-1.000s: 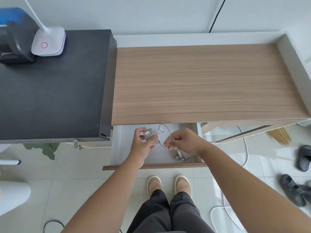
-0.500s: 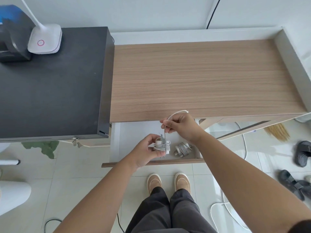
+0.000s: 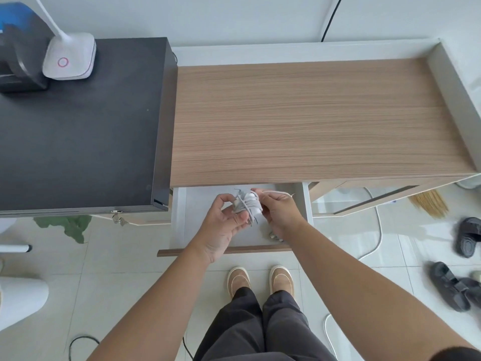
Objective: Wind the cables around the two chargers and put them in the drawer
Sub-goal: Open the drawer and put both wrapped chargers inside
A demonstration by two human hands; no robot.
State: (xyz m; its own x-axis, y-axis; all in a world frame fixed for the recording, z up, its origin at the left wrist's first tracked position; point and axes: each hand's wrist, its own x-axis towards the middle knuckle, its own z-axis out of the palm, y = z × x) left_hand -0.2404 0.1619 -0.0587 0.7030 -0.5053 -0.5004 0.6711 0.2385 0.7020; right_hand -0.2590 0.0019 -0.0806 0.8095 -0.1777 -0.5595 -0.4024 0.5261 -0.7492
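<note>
Since 0.5 s ago, right hand (image 3: pixel 279 213) dropped beside left hand (image 3: pixel 226 220); both grip charger (image 3: pixel 247 204) over drawer (image 3: pixel 179 217), cable (image 3: pixel 276 192) nearly wound. Other charger (image 3: pixel 274 236) already inside, front right corner.

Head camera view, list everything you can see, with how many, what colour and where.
charger: one, white, cable-wrapped, held over drawer
second charger: one, grey-white, in drawer, mostly hidden
drawer: one, white, pulled open
wooden top: one, light brown, centre
black desk: one, left
lamp base: one, white, on desk
sandals: dark, floor right
broom: one, straw-coloured, right
left hand: holds charger
right hand: pinches cable
shoes: two, tan
</note>
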